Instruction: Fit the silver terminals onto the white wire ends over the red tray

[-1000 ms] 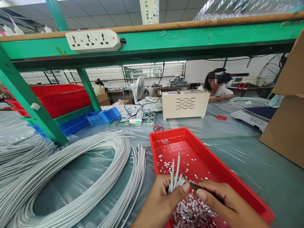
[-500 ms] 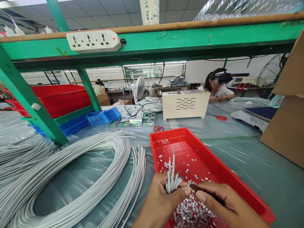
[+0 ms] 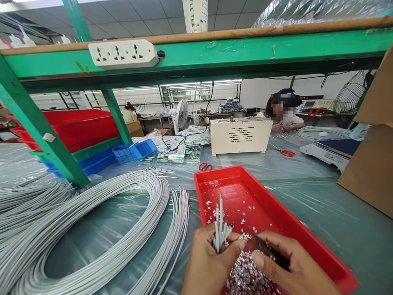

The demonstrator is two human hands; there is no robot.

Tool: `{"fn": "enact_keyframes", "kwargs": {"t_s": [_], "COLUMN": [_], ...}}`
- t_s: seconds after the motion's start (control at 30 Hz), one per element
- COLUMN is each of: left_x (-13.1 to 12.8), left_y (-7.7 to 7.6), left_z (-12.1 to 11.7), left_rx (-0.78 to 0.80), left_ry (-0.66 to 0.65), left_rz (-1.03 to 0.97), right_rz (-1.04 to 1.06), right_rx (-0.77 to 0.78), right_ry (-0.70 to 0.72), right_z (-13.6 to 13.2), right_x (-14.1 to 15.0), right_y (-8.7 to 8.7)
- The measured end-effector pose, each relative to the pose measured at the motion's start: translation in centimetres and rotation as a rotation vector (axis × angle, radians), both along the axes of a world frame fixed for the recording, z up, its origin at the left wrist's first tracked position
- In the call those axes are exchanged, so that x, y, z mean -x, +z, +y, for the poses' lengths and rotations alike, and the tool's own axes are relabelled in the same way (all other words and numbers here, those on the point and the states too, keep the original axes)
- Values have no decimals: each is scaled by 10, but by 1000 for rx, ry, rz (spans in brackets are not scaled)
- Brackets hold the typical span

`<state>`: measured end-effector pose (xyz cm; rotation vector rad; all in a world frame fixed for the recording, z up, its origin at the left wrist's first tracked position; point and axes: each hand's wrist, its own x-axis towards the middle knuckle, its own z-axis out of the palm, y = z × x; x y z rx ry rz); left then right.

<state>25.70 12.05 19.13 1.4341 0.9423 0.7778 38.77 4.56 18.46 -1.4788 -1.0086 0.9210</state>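
My left hand (image 3: 207, 262) is closed around a bunch of short white cable ends (image 3: 220, 225) that point upward, their tips stripped or dark. Between its thumb and index finger one cable tip (image 3: 242, 236) sticks out to the right. My right hand (image 3: 284, 262) grips a dark, flat tool (image 3: 270, 250) between thumb and fingers, just right of that tip; its exact kind is blurred. Both hands are over the near end of a red tray (image 3: 276, 209). Small silvery foil scraps (image 3: 245, 274) lie heaped in it below the hands.
Coiled white cables (image 3: 123, 229) cover the left of the table, with a thinner bundle (image 3: 175, 229) beside the tray. Red-handled scissors (image 3: 205, 166) lie behind it. A beige metal box (image 3: 241, 136), a scale (image 3: 331, 151) and cardboard (image 3: 365, 168) stand beyond. A co-worker (image 3: 284, 110) sits at back right.
My right hand has opened a small gap from my left thumb, and the dark tool has turned and shows more of its surface. The cable bunch has shifted slightly left.
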Motion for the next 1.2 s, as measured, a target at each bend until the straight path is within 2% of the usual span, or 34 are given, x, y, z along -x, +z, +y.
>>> {"fn": "enact_keyframes", "kwargs": {"t_s": [0.13,0.27,0.37,0.53,0.7,0.9,1.03,1.2], "left_x": [-1,-2,-1,0,-1,-2,-3,-4], "left_y": [0,0,0,-2,-10,-21,-25,-26], "left_z": [-1,-4,-5,-8,-9,-11,-11,-10], "left_rx": [-14,-160,-289,-475,-588,-823,-855,-790], "left_ry": [21,44,14,-4,6,45,48,64], "left_rz": [27,110,144,202,253,395,385,347], "right_rz": [210,456,561,570,557,636,691,683], "right_rx": [-43,3,-55,-79,-69,-47,-35,-18], "right_ry": [-63,-22,-28,-122,-145,-174,-206,-194], "right_z": [6,12,15,15,15,15,14,14], "right_x": [-2,1,7,12,13,15,16,17], "right_y": [-12,-17,-16,-16,-18,-15,-12,-4]}}
